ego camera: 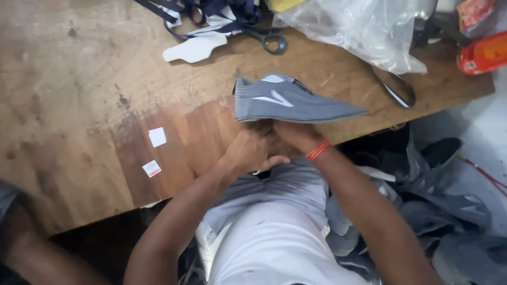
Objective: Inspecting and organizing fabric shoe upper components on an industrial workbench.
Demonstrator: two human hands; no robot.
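A grey knitted shoe upper (288, 100) with white stripes is held flat just above the wooden table's (79, 95) front edge. My left hand (248, 150) grips its underside from below, fingers curled. My right hand (296, 134), with an orange thread band at the wrist, grips the same upper from beneath beside the left. Both hands are partly hidden under the fabric.
Scissors (269, 39), dark straps (211, 10) and a white cut-out piece (195, 48) lie at the table's back. A clear plastic bag (359, 26) sits back right, an orange packet (483, 53) beyond. Two small stickers (157, 136) lie on the table. A heap of grey uppers (443, 211) lies at right.
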